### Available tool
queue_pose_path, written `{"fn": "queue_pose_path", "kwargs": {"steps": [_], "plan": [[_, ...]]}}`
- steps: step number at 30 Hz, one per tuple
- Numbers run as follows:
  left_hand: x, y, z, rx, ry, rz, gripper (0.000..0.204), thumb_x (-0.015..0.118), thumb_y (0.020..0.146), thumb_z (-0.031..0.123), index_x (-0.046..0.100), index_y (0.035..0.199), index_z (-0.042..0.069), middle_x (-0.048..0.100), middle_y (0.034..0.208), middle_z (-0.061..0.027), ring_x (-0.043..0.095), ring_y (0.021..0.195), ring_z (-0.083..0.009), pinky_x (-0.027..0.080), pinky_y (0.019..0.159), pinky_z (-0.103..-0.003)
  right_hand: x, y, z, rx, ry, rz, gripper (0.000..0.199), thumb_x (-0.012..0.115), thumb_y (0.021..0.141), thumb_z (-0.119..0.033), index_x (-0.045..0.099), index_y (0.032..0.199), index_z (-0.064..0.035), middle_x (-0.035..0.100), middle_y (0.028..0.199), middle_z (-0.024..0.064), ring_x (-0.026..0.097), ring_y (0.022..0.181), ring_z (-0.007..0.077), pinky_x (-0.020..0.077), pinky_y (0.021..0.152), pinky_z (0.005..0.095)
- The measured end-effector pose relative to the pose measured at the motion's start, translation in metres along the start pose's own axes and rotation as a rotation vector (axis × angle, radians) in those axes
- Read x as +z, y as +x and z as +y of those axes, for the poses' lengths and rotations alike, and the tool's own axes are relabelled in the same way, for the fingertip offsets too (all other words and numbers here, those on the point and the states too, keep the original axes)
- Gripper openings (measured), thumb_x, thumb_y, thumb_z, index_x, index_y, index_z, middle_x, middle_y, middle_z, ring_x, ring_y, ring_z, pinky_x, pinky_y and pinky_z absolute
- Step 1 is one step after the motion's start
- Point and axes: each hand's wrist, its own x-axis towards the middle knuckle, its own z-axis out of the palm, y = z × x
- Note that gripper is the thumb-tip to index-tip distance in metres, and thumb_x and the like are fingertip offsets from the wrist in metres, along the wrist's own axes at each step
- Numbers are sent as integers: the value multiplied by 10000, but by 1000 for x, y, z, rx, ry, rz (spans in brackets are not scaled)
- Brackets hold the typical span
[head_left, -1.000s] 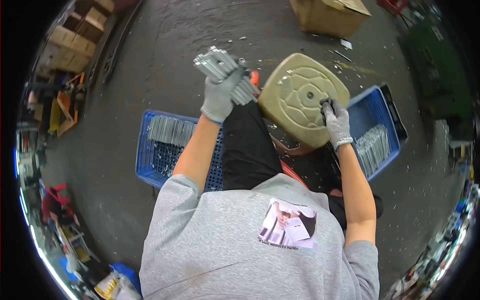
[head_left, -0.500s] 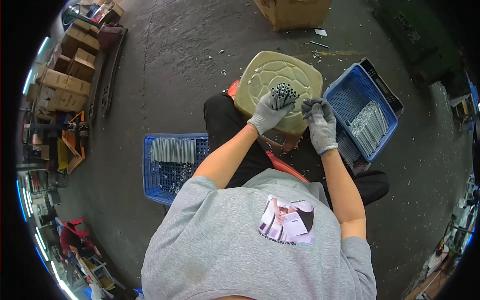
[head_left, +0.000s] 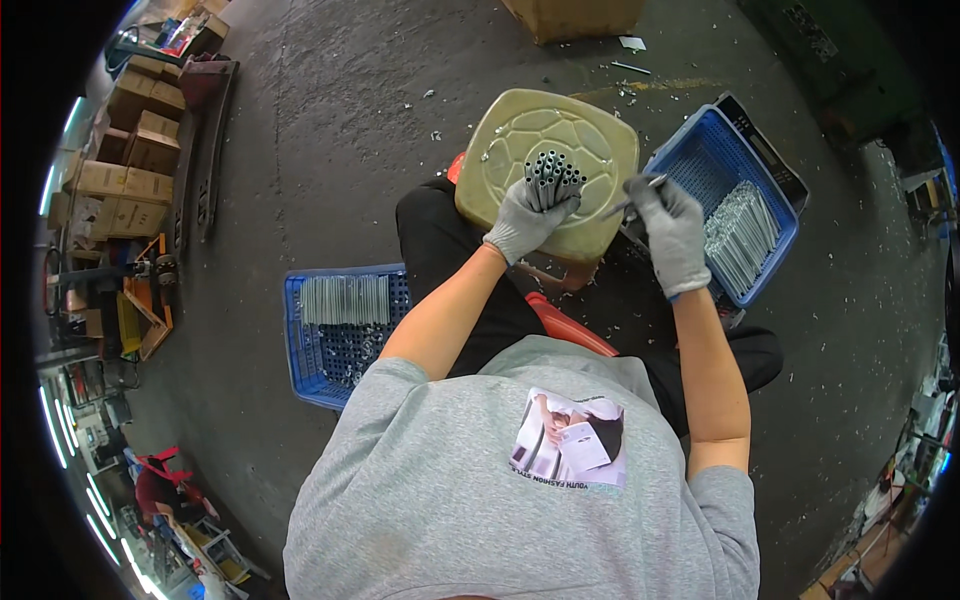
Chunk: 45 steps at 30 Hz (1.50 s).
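My left hand (head_left: 528, 226), in a grey work glove, is wrapped round a bundle of thin metal tubes (head_left: 553, 170), whose open ends point up. It holds them over a yellowish plastic stool (head_left: 500, 140) with a ball pattern on its seat. To the right of the bundle, apart from it, my gloved right hand (head_left: 672, 235) pinches a thin metal tube (head_left: 619, 209), blurred and partly covered by the fingers. Beside that hand stands a blue plastic basket (head_left: 672, 150) with many metal tubes (head_left: 742, 238) stacked in its near part.
On my left is another blue basket (head_left: 292, 335) holding a row of metal tubes (head_left: 345, 300) and small metal bits. A cardboard box (head_left: 575, 18) and a loose tube (head_left: 631, 68) lie ahead on the floor. Far left are stacked cartons (head_left: 135, 190) and a pallet jack (head_left: 205, 150).
My right hand has moved away from the bundle, rightward and slightly toward me, with the tube now showing in its fingers. My left hand still grips the bundle. The whole view has shifted slightly.
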Motion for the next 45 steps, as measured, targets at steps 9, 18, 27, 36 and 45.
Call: {"fn": "queue_pose_path", "kwargs": {"steps": [9, 18, 27, 36, 45], "plan": [[-1, 1, -5, 29, 121, -3, 139, 737, 792, 89, 728, 930, 77, 712, 844, 6, 636, 697, -103, 506, 640, -243, 15, 11, -40, -56, 290, 71, 168, 649, 922, -152, 684, 1004, -10, 664, 825, 40, 548, 620, 74, 472, 555, 188], [0, 0, -1, 66, 191, 3, 176, 743, 781, 92, 694, 949, 79, 697, 855, 4, 633, 721, -116, 505, 659, -252, 19, 11, -50, -210, 31, 10, 140, 616, 934, -110, 683, 1020, -22, 659, 790, 31, 532, 614, 64, 461, 566, 182], [4, -2, 4, 16, 118, 27, 273, 729, 787, 66, 619, 1037, 71, 687, 942, -15, 638, 776, -132, 509, 717, -255, 27, 9, -66, -558, -263, -81, 128, 630, 922, -98, 692, 1009, -28, 647, 767, 10, 523, 609, 52, 440, 558, 174], [5, 0, 9, 42, 112, 39, 209, 745, 785, 77, 690, 985, 59, 715, 920, -12, 659, 792, -110, 518, 711, -235, 25, 22, -55, -124, 26, 49, 120, 632, 922, -104, 693, 997, -33, 640, 754, 5, 517, 610, 43, 420, 541, 164], [7, -2, 12, 30, 13, 79, 190, 749, 779, 71, 694, 959, 49, 720, 899, -7, 659, 763, -111, 517, 695, -232, 30, 18, -62, -462, -355, -72, 119, 632, 924, -111, 694, 984, -29, 642, 749, 5, 514, 605, 38, 420, 537, 165]]}}
